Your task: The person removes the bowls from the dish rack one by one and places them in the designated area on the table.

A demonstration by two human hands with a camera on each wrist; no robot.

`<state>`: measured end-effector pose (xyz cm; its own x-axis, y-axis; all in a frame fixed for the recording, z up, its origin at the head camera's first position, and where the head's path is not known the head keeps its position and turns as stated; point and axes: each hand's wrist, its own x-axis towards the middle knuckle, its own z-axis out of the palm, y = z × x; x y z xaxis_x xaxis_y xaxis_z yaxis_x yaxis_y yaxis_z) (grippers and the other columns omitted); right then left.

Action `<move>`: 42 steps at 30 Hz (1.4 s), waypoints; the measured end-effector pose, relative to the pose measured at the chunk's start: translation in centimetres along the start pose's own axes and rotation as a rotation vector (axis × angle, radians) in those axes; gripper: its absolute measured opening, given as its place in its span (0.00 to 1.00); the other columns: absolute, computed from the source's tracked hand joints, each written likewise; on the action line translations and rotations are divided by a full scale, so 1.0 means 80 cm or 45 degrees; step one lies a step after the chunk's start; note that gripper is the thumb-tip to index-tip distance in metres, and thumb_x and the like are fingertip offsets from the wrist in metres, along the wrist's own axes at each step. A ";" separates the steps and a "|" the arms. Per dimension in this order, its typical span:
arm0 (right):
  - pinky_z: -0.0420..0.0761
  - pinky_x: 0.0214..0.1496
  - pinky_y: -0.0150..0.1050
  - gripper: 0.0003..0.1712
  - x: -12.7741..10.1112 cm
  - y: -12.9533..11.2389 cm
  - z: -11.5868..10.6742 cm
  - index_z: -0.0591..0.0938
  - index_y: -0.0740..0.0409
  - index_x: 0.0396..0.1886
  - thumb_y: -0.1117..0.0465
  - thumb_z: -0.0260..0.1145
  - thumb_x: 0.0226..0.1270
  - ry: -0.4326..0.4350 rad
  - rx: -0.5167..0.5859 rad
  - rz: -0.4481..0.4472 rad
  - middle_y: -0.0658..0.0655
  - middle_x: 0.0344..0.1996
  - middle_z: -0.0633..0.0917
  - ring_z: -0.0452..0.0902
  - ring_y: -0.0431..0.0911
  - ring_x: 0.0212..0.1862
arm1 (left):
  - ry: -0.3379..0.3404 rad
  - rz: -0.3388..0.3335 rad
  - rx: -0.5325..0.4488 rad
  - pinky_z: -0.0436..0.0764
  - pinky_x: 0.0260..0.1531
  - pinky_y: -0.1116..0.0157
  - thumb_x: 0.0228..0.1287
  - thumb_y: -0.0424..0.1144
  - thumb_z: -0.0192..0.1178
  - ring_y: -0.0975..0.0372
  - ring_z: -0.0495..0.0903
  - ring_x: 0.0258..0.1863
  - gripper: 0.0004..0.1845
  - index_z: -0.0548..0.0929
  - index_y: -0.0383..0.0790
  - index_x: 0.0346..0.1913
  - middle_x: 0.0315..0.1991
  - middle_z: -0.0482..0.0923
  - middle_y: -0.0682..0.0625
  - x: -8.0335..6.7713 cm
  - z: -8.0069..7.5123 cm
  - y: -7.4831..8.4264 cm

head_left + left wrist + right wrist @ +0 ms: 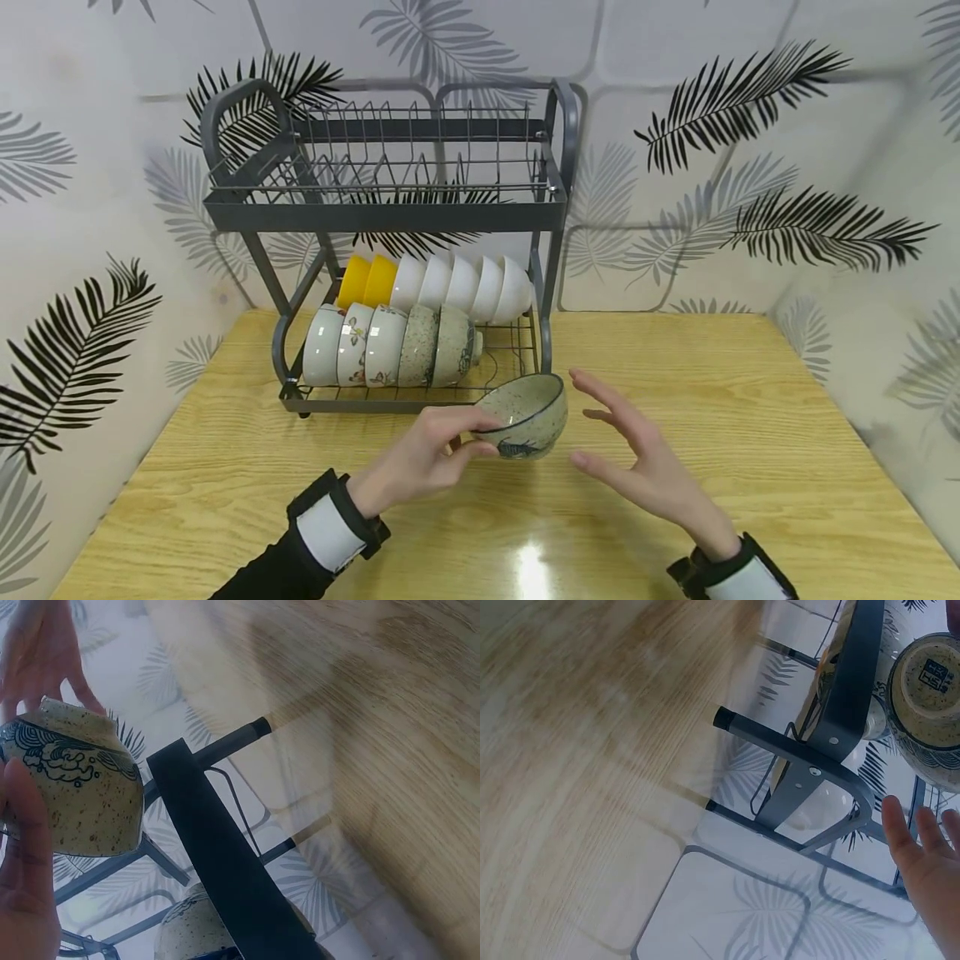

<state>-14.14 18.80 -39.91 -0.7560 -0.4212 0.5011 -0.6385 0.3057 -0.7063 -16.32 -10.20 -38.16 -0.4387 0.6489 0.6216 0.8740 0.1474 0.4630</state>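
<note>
A speckled grey-green bowl (529,427) with a dark blue rim and a blue painted pattern is held tilted above the table, in front of the rack's right end. My left hand (438,450) pinches its left rim between thumb and fingers. To the right of the bowl my right hand (648,467) stands with fingers spread, apart from it. In the left wrist view the bowl (82,780) shows its painted side, with the left thumb across it. The right wrist view shows the bowl's underside (934,682) with a dark stamp, above the right hand's fingers (901,832).
A dark two-tier dish rack (382,218) stands against the patterned wall. On its lower tier, yellow cups (367,282) and white bowls (463,287) line the back; white bowls (322,346) and speckled bowls (453,346) line the front. The wooden table (712,392) extends right.
</note>
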 end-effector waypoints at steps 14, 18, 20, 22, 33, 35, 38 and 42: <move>0.67 0.76 0.31 0.19 0.010 0.007 0.009 0.84 0.64 0.48 0.54 0.71 0.65 0.011 -0.221 -0.594 0.62 0.49 0.83 0.72 0.50 0.68 | -0.130 0.213 0.468 0.80 0.33 0.83 0.55 0.29 0.71 0.68 0.84 0.31 0.12 0.87 0.41 0.44 0.35 0.88 0.53 -0.001 0.014 0.007; 0.72 0.69 0.28 0.13 0.010 0.008 0.008 0.85 0.59 0.38 0.53 0.70 0.66 -0.020 -0.353 -0.650 0.55 0.40 0.87 0.79 0.51 0.53 | -0.163 0.251 0.573 0.73 0.26 0.86 0.58 0.32 0.70 0.69 0.84 0.32 0.11 0.87 0.44 0.44 0.36 0.88 0.55 -0.003 0.016 0.007; 0.75 0.63 0.29 0.13 0.009 0.007 0.007 0.84 0.56 0.35 0.50 0.67 0.68 -0.043 -0.427 -0.657 0.51 0.37 0.87 0.81 0.49 0.47 | -0.189 0.253 0.617 0.68 0.23 0.87 0.60 0.34 0.68 0.69 0.85 0.34 0.10 0.87 0.45 0.45 0.37 0.88 0.56 -0.005 0.017 0.007; 0.77 0.57 0.31 0.15 0.008 0.005 0.007 0.84 0.54 0.33 0.48 0.64 0.70 -0.063 -0.499 -0.658 0.48 0.34 0.87 0.81 0.45 0.43 | -0.216 0.246 0.656 0.62 0.21 0.88 0.62 0.35 0.67 0.70 0.85 0.36 0.10 0.87 0.47 0.46 0.39 0.88 0.57 -0.006 0.018 0.007; 0.77 0.45 0.29 0.09 0.001 0.001 0.007 0.81 0.52 0.31 0.57 0.74 0.56 -0.127 -0.615 -0.691 0.43 0.30 0.80 0.76 0.36 0.37 | -0.272 0.245 0.715 0.67 0.23 0.88 0.64 0.37 0.66 0.70 0.86 0.42 0.10 0.86 0.50 0.48 0.43 0.88 0.59 -0.009 0.022 0.004; 0.76 0.45 0.29 0.10 -0.001 0.003 0.006 0.81 0.52 0.31 0.58 0.75 0.53 -0.134 -0.610 -0.689 0.43 0.30 0.80 0.75 0.36 0.37 | -0.266 0.246 0.724 0.75 0.29 0.85 0.63 0.38 0.67 0.68 0.86 0.47 0.12 0.85 0.49 0.50 0.47 0.88 0.57 -0.009 0.023 0.002; 0.76 0.46 0.29 0.09 -0.005 0.007 0.004 0.80 0.52 0.32 0.56 0.72 0.61 -0.142 -0.612 -0.679 0.42 0.30 0.80 0.75 0.36 0.37 | -0.242 0.206 0.719 0.83 0.47 0.75 0.61 0.42 0.71 0.63 0.82 0.59 0.19 0.84 0.48 0.55 0.57 0.85 0.54 -0.011 0.023 -0.001; 0.75 0.46 0.29 0.17 -0.013 0.014 -0.002 0.80 0.51 0.31 0.47 0.57 0.75 -0.134 -0.651 -0.664 0.42 0.29 0.79 0.74 0.35 0.37 | -0.193 0.112 0.762 0.77 0.66 0.59 0.55 0.50 0.74 0.57 0.73 0.71 0.31 0.80 0.47 0.62 0.66 0.79 0.51 -0.015 0.020 -0.006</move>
<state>-14.09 19.73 -41.18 -0.3342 -0.6926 0.6392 -0.9182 0.3922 -0.0552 -15.88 -9.90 -40.15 -0.3636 0.7699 0.5244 0.8903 0.4529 -0.0478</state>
